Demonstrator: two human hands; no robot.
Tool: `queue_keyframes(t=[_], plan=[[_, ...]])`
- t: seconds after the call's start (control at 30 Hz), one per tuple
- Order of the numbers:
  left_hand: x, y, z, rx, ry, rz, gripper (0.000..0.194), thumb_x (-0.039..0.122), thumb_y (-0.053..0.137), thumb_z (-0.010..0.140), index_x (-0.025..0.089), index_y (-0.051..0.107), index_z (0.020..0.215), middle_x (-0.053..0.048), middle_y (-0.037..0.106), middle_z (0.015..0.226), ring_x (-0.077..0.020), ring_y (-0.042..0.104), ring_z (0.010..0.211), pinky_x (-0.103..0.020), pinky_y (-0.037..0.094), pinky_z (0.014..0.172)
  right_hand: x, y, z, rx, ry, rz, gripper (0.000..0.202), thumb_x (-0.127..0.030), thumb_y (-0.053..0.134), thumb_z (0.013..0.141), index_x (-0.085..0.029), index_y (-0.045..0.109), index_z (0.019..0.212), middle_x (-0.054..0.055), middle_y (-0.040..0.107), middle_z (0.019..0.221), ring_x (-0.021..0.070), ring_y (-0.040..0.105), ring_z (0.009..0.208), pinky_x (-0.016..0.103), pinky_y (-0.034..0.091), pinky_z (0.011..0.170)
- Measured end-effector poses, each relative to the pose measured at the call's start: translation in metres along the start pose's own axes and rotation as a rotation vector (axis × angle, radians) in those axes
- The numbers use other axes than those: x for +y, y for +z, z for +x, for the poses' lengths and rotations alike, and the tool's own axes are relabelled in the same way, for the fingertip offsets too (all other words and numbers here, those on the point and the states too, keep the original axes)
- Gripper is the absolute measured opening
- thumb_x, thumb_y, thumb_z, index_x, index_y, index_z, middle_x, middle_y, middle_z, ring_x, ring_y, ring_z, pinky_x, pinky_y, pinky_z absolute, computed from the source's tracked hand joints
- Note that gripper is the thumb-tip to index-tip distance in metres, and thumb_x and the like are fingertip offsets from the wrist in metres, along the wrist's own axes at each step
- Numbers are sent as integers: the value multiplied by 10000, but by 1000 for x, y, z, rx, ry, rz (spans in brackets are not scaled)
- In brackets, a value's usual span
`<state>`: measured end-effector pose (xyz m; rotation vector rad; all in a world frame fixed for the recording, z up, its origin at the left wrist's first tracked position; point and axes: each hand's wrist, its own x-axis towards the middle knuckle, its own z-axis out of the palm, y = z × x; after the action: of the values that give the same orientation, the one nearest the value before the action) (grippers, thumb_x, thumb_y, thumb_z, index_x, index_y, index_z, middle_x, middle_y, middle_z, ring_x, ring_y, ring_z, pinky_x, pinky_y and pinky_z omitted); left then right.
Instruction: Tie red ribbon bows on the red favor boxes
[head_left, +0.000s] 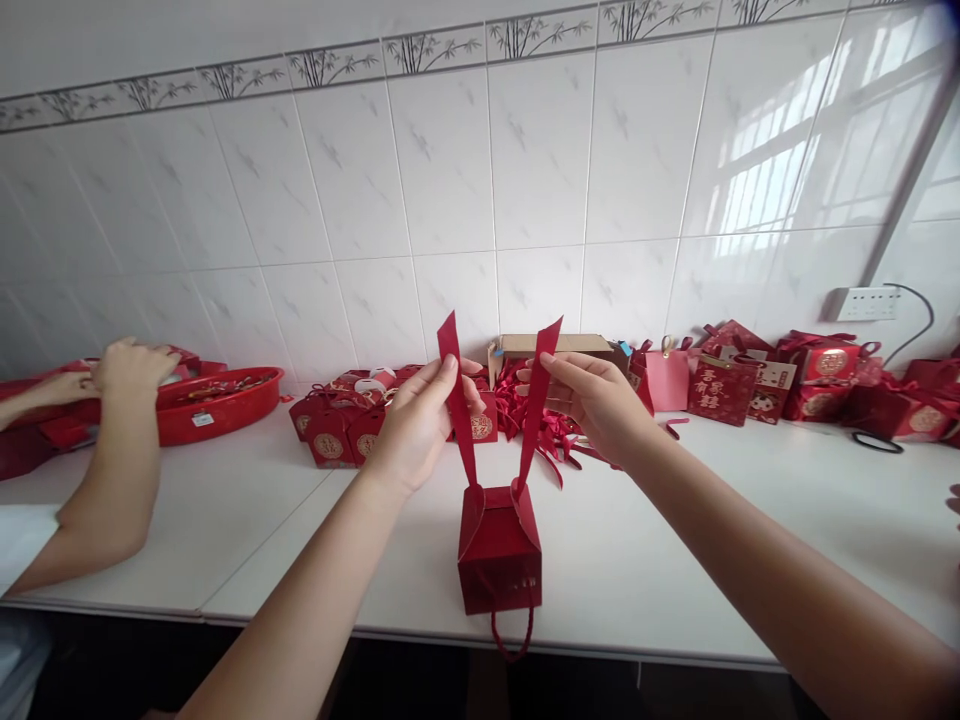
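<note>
A small dark red gift box (500, 560) stands near the front edge of the white table, with a red cord handle (513, 640) hanging down its front. Two ends of a red ribbon rise from its top. My left hand (426, 420) pinches the left ribbon end (463, 425) between thumb and fingers, above the box. Opposite it, my right hand (592, 395) pinches the right ribbon end (531, 430). Both ends are pulled up taut and stand apart in a V shape.
Behind are red boxes (330, 445), loose red ribbons (551, 435) and a cardboard box (559, 345). More gift boxes (825, 365) line the wall at right. At left, another person's arms (124, 450) are beside a red basin (225, 410).
</note>
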<state>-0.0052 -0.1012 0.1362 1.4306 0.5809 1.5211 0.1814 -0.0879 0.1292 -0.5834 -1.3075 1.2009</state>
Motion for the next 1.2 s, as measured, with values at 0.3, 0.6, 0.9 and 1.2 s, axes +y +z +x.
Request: queue_keyframes(t=[0.3,0.6,0.9,1.2], plan=[[3,10,-6,-211,-37,517,287,370,544,868,173,586,663,49,455,525,-95,464,541,-228,380,572,7,7,0,-164,-59,-184,182,-348,674,773,-168,647,777,-21,598,597,94,523,506,235,412,494],[1,4,-6,-232,-131,600,223,303,531,833,178,576,654,37,512,550,-113,478,580,-241,391,593,18,1,-5,-285,-309,-395,208,-341,571,880,-204,699,969,43,689,842,173,633,812,318,503,737],[-1,-8,-4,-193,-311,239,300,266,441,832,181,614,602,-39,649,671,-191,628,737,-310,467,758,27,-13,-4,-193,-1037,-1284,296,-119,430,936,-225,701,991,37,720,882,192,587,851,335,427,708],[3,-11,-22,-120,-27,750,249,427,587,810,223,706,731,-50,704,836,-266,620,937,-385,397,928,38,-12,-14,-15,-982,-1233,244,-182,493,918,-232,685,1060,44,725,991,190,608,836,329,434,706]])
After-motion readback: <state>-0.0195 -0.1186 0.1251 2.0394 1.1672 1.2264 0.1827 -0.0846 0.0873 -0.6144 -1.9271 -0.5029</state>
